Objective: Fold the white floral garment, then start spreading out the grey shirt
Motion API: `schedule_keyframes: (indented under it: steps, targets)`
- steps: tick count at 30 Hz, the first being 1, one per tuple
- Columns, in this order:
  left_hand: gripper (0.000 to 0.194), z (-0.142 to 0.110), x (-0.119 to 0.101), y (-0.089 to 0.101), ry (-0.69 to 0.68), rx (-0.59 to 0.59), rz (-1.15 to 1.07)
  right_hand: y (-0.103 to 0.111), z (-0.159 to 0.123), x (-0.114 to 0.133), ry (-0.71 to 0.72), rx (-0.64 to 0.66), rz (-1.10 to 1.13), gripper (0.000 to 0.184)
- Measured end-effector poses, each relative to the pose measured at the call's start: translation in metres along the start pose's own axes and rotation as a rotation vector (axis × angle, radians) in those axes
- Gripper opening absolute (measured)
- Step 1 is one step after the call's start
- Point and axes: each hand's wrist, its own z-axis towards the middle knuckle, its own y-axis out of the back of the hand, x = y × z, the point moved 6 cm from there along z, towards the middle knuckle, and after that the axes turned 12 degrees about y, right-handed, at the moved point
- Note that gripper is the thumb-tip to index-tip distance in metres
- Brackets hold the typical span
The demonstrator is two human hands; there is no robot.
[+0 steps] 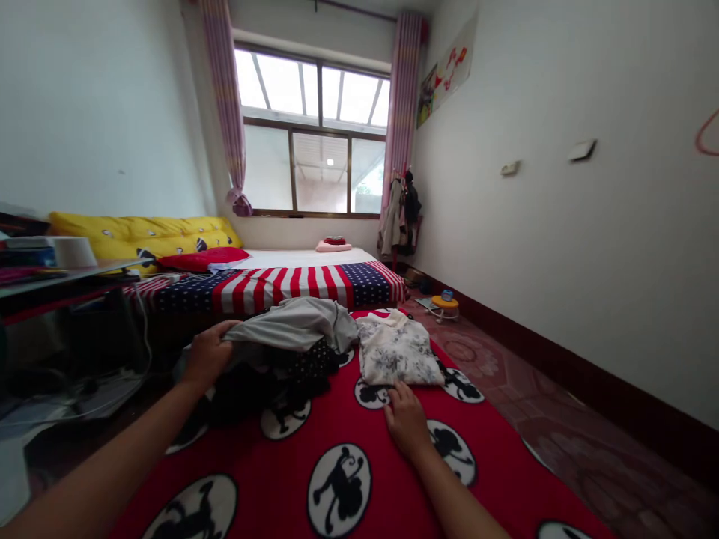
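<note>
My left hand (209, 350) is closed on the edge of a light grey garment (297, 323), whose exact kind I cannot make out. The cloth stretches from my fingers across a heap of dark clothes (247, 389), among them a black piece with white dots (314, 364). To the right lies a folded white floral shirt (398, 348). My right hand (405, 417) rests at its near edge, fingers spread and holding nothing. Under everything is a red blanket (292, 471) printed with black monkey figures in white ovals.
Beyond stands a bed with a stars-and-stripes cover (281, 289) and a yellow cushion (140, 238). A cluttered desk (112, 268) is at left. On the right, a small stool with an orange seat (445, 302) stands on the floor near the wall. Clothes hang on a rack (400, 213).
</note>
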Motion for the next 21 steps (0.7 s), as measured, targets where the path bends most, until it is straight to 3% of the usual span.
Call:
schedule_keyframes:
  steps: [1, 3, 5, 6, 8, 11, 14, 16, 21]
  targets:
    - [0.038, -0.015, -0.022, 0.006, -0.053, -0.062, 0.005, 0.001, -0.001, 0.001, -0.006, 0.000, 0.009, 0.033]
    - [0.040, -0.057, -0.065, 0.008, -0.208, -0.048, -0.008, 0.004, -0.002, 0.002, -0.017, -0.004, 0.021, 0.032]
    - [0.039, -0.110, -0.090, -0.003, -0.385, 0.079, -0.008, 0.007, -0.005, 0.005, -0.033, -0.003, 0.024, 0.036]
    - [0.040, -0.138, -0.091, -0.013, -0.456, 0.157, -0.020, 0.007, -0.008, 0.006, -0.049, 0.007, 0.023, 0.039]
    - [0.047, -0.195, -0.067, -0.043, -0.524, 0.387, 0.002, 0.006, -0.014, 0.009, -0.101, 0.040, 0.020, 0.047]
    - [0.056, -0.261, 0.009, -0.090, -0.446, 0.615, 0.089, 0.004, -0.028, 0.016, -0.177, 0.089, 0.027, 0.057]
    - [0.055, -0.289, 0.067, -0.112, -0.361, 0.525, 0.186, 0.005, -0.044, 0.028, -0.189, 0.117, 0.043, 0.059]
    - [0.051, -0.295, 0.079, -0.115, -0.329, 0.454, 0.218, 0.008, -0.054, 0.037, -0.184, 0.134, 0.052, 0.059]
    - [0.047, -0.298, 0.064, -0.107, -0.327, 0.435, 0.214, 0.019, -0.074, 0.056, -0.166, 0.141, 0.046, 0.056]
